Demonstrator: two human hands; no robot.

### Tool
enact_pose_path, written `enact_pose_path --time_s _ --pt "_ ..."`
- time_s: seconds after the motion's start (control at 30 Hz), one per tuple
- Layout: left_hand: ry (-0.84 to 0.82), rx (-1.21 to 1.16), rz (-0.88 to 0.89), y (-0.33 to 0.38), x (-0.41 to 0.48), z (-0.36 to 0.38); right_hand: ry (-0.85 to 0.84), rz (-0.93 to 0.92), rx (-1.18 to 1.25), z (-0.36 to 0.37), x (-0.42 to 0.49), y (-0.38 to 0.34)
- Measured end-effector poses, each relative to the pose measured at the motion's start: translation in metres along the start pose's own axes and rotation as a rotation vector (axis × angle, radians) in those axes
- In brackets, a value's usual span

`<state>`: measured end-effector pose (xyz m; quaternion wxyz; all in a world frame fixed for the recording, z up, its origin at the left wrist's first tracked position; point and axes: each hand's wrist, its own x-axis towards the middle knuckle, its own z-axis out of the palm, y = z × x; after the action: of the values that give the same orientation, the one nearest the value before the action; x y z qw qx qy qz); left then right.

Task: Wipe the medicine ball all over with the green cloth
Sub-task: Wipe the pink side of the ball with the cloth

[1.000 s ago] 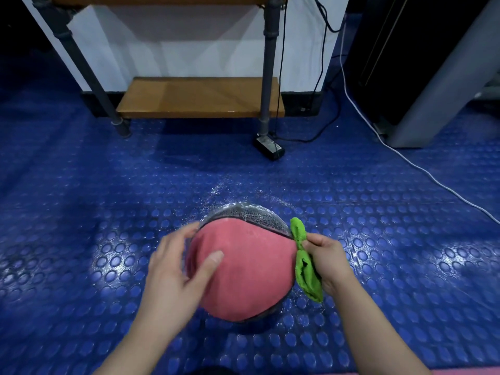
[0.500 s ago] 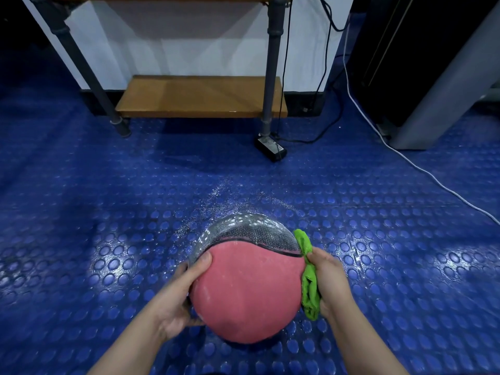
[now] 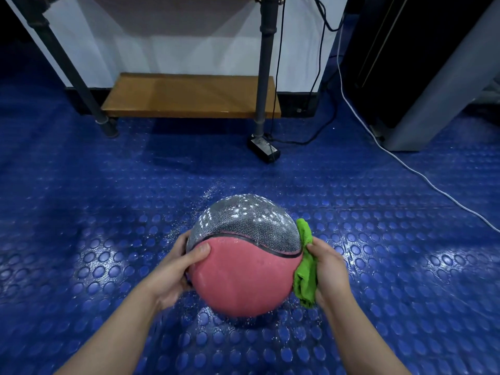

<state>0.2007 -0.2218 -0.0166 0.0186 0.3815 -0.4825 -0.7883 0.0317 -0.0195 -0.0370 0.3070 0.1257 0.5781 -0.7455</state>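
At the left side of the medicine ball [image 3: 243,277], the left hand [image 3: 173,269] was curled round it; the ball was held down at the blue floor [image 3: 81,239]. At its right side, the green cloth [image 3: 305,277] was gripped bunched and pressed on by the right hand [image 3: 328,269]. A side wipe was judged in hand; next, the wet grey top would need covering. Counted: one ball, one cloth, two hands.

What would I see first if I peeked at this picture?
The big pink and silver ball in the middle, with bumpy blue floor all around. The right hand presses a bright green cloth to its side; the left hand grips the other side.
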Motion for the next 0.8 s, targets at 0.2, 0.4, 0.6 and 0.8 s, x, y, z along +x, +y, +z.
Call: enact_pose_path --time_s 0.2,0.4,0.6,0.8 --pt "-0.074 -0.073 -0.084 -0.003 0.007 -0.023 -0.073 -0.054 -0.108 0.004 -0.005 0.001" --pt "0.228 0.053 0.258 0.000 -0.019 -0.026 -0.088 -0.113 -0.209 0.012 -0.012 -0.001" --pt "0.447 0.555 0.428 -0.011 -0.051 0.038 -0.113 -0.176 -0.290 0.015 -0.022 0.002" --pt "0.463 0.685 0.398 -0.013 -0.043 0.037 -0.128 -0.172 -0.333 0.011 -0.019 0.002"
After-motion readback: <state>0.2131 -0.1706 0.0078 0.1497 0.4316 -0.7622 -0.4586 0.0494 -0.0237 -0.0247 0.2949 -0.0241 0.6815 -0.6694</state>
